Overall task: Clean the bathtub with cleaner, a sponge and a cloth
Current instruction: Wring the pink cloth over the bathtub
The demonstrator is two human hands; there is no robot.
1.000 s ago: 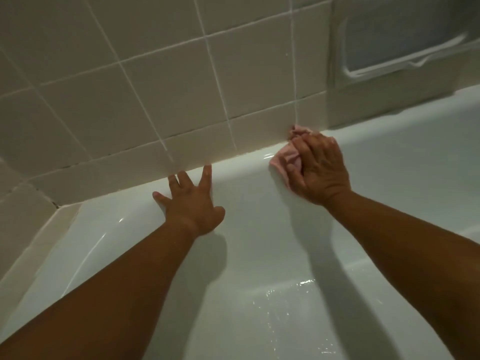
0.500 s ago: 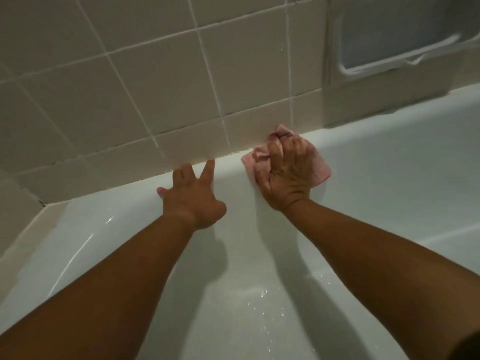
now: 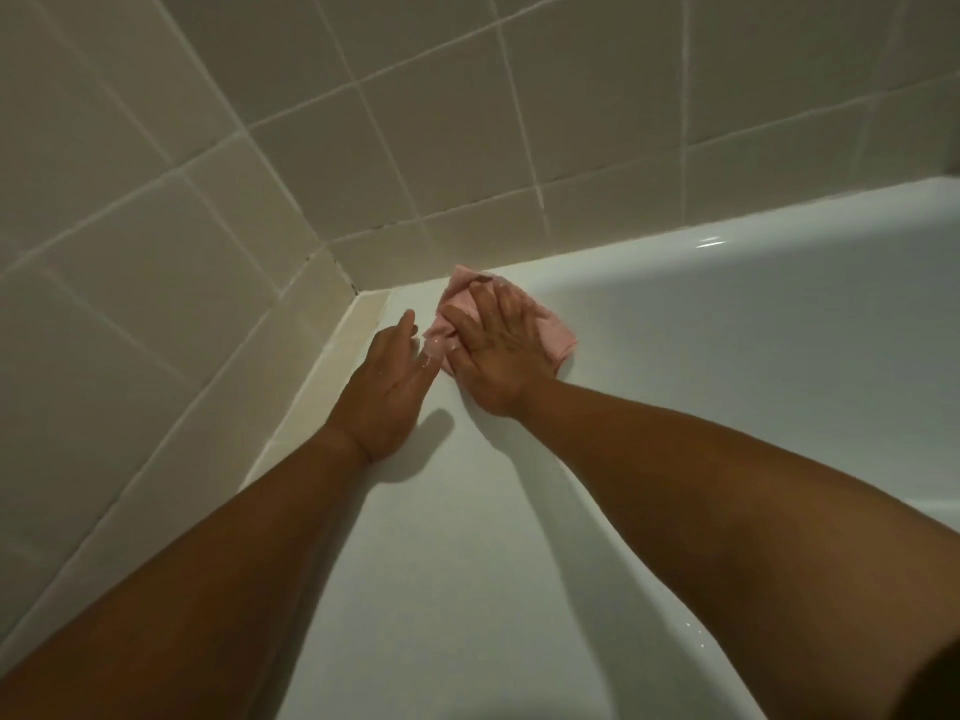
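Pressing the pink cloth (image 3: 557, 339) under my right hand (image 3: 497, 351), fingers spread, I find the bathtub (image 3: 737, 356) corner just left, past my flat left hand (image 3: 387, 389).

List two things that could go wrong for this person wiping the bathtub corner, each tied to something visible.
1. The left hand rests on the glossy bathtub, where water drops show; with both arms stretched out, it may slip.
2. The right hand presses the pink cloth flat rather than gripping it, so the bunched cloth could slide out and miss the dark corner seam.
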